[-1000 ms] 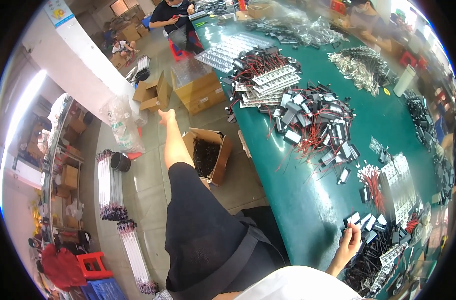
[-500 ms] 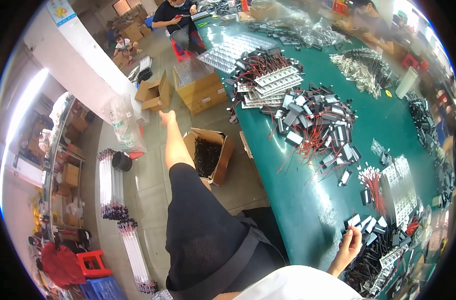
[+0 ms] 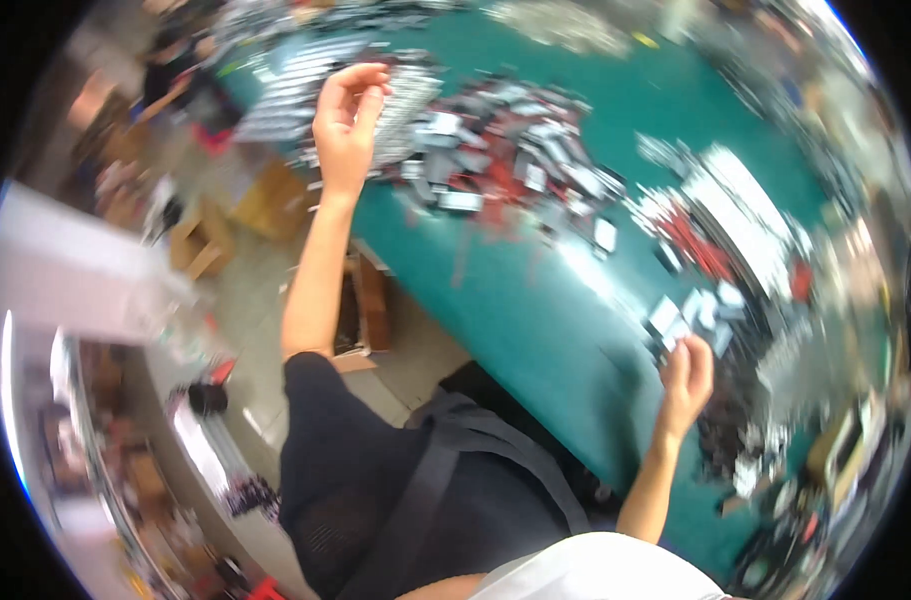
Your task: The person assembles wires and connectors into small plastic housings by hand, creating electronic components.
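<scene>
My left hand (image 3: 345, 135) is raised over the far left part of the green table, beside a stack of pale strips (image 3: 407, 100). Its fingers are bent, the thumb stands apart, and nothing shows between them. At the near right my right hand (image 3: 685, 385) is closed in a pinch, its fingertips against a cluster of small black-and-white blocks (image 3: 707, 306). What the pinch holds, if anything, is blurred. Between the hands lies a large heap of black-and-white blocks with red wires (image 3: 505, 150).
Beyond the right hand lie a bundle of red wires (image 3: 700, 250), a pale ribbed tray (image 3: 740, 205) and dark loose parts (image 3: 730, 425). Left of the green table (image 3: 495, 330) an open carton (image 3: 368, 300) stands on the floor, with a second carton (image 3: 203, 245) farther off.
My left arm has swung from beside the table to over its far left part, beside the strips. My head view has turned right and is blurred. The right hand stays near the blocks.
</scene>
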The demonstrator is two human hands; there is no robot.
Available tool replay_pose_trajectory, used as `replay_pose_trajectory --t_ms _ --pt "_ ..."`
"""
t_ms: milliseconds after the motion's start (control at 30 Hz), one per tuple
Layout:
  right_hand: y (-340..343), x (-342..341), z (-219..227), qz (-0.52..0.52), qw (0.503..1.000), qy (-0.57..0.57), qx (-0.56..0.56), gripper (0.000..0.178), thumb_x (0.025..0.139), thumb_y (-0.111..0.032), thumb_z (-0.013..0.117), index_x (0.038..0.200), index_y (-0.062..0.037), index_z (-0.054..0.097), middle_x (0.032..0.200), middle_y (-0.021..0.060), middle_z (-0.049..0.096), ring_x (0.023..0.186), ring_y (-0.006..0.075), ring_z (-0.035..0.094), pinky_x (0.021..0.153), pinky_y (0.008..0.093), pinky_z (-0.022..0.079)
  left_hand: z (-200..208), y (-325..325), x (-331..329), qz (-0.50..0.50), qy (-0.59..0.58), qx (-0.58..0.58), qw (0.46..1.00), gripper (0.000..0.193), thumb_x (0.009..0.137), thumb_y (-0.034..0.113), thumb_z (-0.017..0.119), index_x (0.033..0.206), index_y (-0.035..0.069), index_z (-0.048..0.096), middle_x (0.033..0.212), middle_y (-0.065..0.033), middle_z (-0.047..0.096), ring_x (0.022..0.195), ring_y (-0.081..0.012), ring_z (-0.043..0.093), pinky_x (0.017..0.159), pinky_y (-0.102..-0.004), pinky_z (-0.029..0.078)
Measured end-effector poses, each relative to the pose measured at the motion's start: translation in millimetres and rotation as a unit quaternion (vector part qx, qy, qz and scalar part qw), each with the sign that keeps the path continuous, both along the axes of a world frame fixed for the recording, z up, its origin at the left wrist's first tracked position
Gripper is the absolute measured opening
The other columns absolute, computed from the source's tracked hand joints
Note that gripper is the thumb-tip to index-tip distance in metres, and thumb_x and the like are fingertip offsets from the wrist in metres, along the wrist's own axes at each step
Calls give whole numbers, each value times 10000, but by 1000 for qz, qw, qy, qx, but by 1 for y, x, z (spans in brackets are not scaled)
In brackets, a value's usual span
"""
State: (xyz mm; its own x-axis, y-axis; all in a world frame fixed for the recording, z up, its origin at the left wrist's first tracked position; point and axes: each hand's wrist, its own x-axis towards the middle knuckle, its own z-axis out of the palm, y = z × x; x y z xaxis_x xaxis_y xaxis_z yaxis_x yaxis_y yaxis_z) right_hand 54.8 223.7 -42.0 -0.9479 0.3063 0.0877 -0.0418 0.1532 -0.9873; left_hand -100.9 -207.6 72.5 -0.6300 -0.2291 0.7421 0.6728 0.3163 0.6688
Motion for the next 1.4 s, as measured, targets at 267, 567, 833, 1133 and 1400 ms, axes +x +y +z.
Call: replay_pose_trajectory --t_ms 267,567,833,1133,1400 --pt "5 -6 5 -27 994 50 -92 128 961 -53 590 1082 -21 614 982 -4 617 830 43 551 738 190 463 -77 199 -19 -319 54 -502 802 239 784 74 670 1022 98 665 990 -44 647 913 -250 627 791 -362 508" --pt "7 -1 6 -30 996 52 -66 104 954 -63 611 1044 -13 625 892 -30 590 770 18 523 675 163 425 -139 283 -43 -170 100 -521 830 245 756 128 713 989 93 648 1071 -67 570 1013 -270 564 854 -369 479" --pt "11 -6 24 -76 992 85 53 23 879 -28 682 895 -13 682 785 -17 550 606 29 438 505 201 338 -116 252 15 -359 24 -264 895 186 757 30 743 898 40 621 1188 -110 651 986 -295 643 831 -381 525" --pt "5 -2 25 -70 949 199 233 97 792 32 692 884 0 683 745 39 577 587 93 488 522 217 379 -101 256 49 -424 -318 118 840 376 879 19 665 1217 14 499 1110 -125 583 1038 -235 654 896 -390 567" --pt "2 -2 23 -80 934 200 283 179 725 20 741 877 -69 710 682 22 594 504 107 500 459 246 402 -120 249 37 -493 -554 286 607 289 958 204 579 1195 49 522 1108 -125 631 1046 -293 663 919 -408 564"
